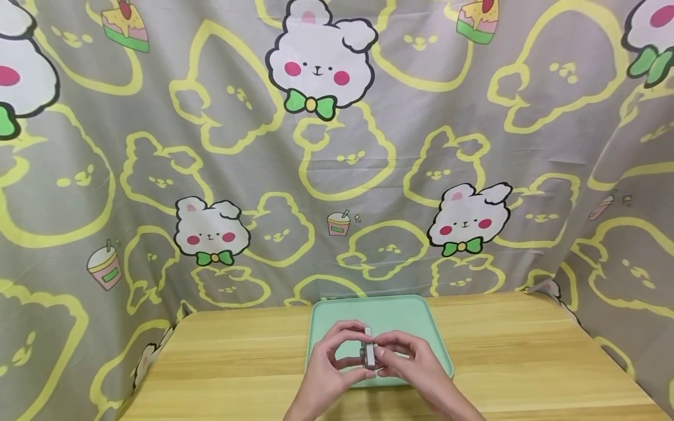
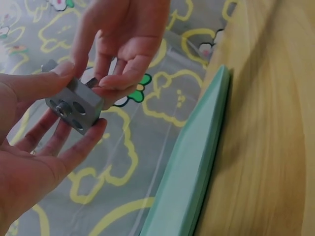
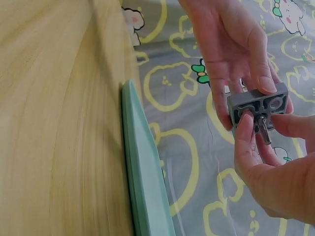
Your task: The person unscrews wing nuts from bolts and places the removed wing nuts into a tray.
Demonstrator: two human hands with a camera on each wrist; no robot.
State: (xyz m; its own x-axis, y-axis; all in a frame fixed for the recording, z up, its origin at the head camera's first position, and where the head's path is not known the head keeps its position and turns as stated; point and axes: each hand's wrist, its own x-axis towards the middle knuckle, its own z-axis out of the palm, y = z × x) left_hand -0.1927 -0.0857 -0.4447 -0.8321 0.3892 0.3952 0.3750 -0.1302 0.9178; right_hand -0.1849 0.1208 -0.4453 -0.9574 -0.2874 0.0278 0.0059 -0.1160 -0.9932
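The step in hand seems to be working the metal pin (image 3: 265,132) in the grey block (image 2: 91,99), held up near the green tray (image 1: 379,310) on the bench (image 1: 505,351). The left hand (image 1: 323,362) has its grip clasped on the block's edges; the right hand (image 1: 416,358) curves beside the pin, whether pinching I cannot tell. Next likely calls for steadiness, fingers crowding the pin

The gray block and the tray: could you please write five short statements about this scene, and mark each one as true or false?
1. The left hand holds the gray block. True.
2. A metal pin sticks out of the gray block. True.
3. The gray block lies on the tray. False: it is held up off the tray.
4. The tray rests on the wooden table. True.
5. The tray is red. False: it is pale green.
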